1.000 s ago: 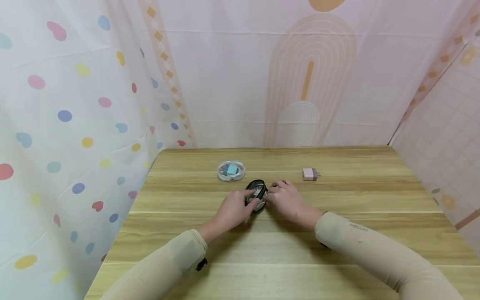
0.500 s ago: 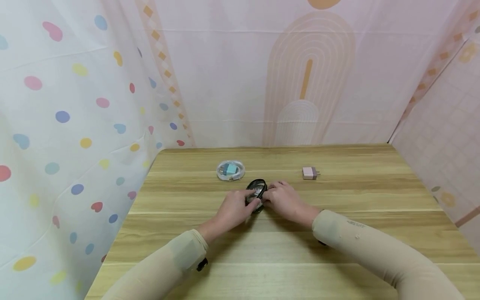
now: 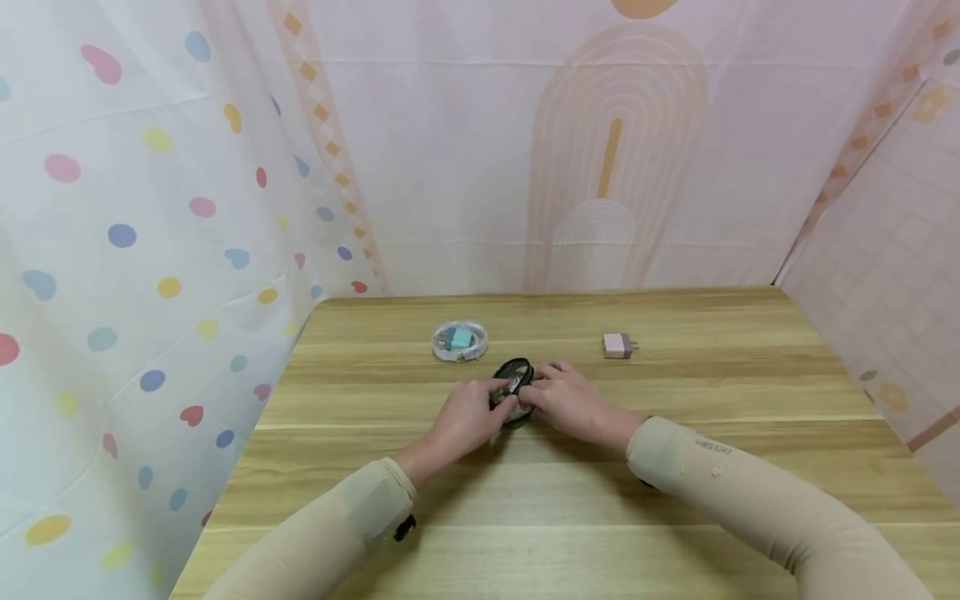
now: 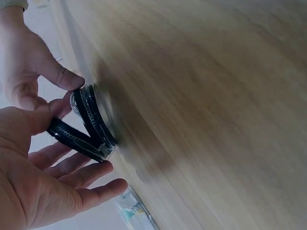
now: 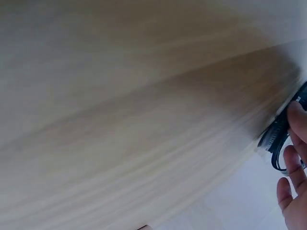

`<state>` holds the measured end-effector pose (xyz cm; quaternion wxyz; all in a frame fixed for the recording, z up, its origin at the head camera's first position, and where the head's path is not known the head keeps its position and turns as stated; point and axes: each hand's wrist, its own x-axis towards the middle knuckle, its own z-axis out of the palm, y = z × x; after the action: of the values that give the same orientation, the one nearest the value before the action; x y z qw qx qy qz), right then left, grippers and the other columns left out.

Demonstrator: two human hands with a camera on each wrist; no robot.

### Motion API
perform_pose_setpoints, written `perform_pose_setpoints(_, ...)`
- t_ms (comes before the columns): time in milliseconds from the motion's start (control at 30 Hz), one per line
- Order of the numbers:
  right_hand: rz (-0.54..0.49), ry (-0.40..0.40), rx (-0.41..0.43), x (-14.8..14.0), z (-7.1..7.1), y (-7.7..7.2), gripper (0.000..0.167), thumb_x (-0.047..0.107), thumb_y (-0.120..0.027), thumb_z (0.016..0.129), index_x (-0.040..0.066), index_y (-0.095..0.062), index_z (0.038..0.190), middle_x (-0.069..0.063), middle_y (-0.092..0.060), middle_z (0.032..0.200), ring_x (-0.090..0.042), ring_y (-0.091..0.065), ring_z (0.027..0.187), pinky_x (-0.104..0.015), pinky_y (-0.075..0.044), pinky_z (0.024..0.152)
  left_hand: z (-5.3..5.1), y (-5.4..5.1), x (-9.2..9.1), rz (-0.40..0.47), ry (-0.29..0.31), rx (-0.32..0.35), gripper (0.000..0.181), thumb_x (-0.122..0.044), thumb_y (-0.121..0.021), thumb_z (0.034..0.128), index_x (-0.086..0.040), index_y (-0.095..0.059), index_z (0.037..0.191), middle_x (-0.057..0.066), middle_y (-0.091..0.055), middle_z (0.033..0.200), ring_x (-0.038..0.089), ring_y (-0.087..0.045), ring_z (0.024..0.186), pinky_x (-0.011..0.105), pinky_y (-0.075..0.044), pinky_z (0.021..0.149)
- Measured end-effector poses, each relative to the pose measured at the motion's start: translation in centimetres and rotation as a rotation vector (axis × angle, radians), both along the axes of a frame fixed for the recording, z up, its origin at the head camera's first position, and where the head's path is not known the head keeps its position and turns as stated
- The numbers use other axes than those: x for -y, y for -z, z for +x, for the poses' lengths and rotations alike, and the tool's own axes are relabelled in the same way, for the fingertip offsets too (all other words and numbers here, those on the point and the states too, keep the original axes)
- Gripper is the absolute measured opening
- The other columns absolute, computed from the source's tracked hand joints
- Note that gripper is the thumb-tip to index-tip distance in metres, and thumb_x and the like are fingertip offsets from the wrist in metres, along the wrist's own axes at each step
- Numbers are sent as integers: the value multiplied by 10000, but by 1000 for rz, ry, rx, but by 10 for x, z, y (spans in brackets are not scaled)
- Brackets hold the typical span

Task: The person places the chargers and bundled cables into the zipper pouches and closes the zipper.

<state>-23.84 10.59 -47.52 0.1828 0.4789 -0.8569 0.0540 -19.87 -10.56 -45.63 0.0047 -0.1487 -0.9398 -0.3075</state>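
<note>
"Black, round, zip-edged and partly see-through, a case [image 4: 98, 120] is near the middle of a light wood-grain table [image 3: 540, 525], between two bare hands. From the left wrist view, its two halves stand apart in a V."

"What is each hand doing?"

"The left hand [image 3: 463, 417] grasps one half, thumb at the edge and fingers spread along the outer side. The right hand [image 3: 573, 404] pinches the edge of the other half. Beige sleeves [image 3: 375, 500] cover both arms."

"Does the case touch the table?"

"I cannot tell; its lower edge is touching or just above the surface."

"And around it?"

"Beyond it, slightly left, lies a clear round case [image 3: 482, 337] with a turquoise-and-grey plug [image 3: 460, 338]; whether inside or on top, I cannot tell. A pink-and-mauve plug [image 3: 617, 346] lies to the right, prongs pointing right. A white curtain with coloured spots [image 3: 142, 292] hangs on the left."
</note>
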Motion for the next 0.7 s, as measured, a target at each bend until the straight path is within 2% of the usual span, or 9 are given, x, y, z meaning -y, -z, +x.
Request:
perform_pose_setpoints(167, -18, -40, -94, -2, -2, 5, 120, 182, -854, 878, 228, -779, 960, 51, -832, 1025, -213, -723, 1056, -441, -558, 960, 0, -1, 0, 3, -1, 6, 413, -315, -698, 1048, -59, -724, 1371, 87, -780, 857, 41, -452, 407, 216, -382, 411)
perform_pose_setpoints(300, 1, -31, -107, -4, -2, 6, 130, 151, -820, 890, 216, -802, 1002, 32, -830, 1042, -220, -715, 1052, -438, -554, 959, -2, -1, 0, 7, -2, 10, 419, -326, -696, 1047, -48, -730, 1358, 122, -812, 955, 28, -478, 414, 213, -403, 421)
perform_pose_setpoints(400, 7, -31, -104, -4, -3, 7, 173, 121, -822, 878, 191, -783, 1032, 20, -828, 1040, -220, -715, 1053, -421, -546, 953, -2, -2, -1, 26, -2, 32, 420, -327, -687, 1052, -43, -727, 1360, 127, -819, 943, 26, -519, 423, 211, -423, 423)
perform_pose_setpoints(533, 6, -111, -124, -6, -2, 6, 217, 181, -853, 877, 209, -776, 1077, 26, -818, 1061, -205, -729, 1057, -401, -558, 955, -2, -4, 0, 72, -3, 61, 402, -291, -681, 1056, -34, -723, 1363, 110, -805, 857, 41, -555, 431, 216, -441, 412)
perform_pose_setpoints(600, 26, -155, -150, -7, -1, 3, 211, 226, -844, 893, 231, -782, 1095, 39, -812, 1090, -195, -732, 1066, -399, -563, 965, -2, -4, 0, 87, -1, 60, 392, -280, -688, 1052, -29, -729, 1350, 107, -804, 866, 40, -549, 429, 214, -439, 413)
perform_pose_setpoints(700, 81, -169, -171, -6, 1, 1, 154, 238, -786, 935, 223, -780, 1088, 53, -808, 1108, -181, -723, 1075, -402, -557, 991, -2, -4, 0, 84, 8, 45, 389, -286, -696, 1047, -25, -739, 1333, 81, -787, 797, 27, -512, 411, 204, -409, 411)
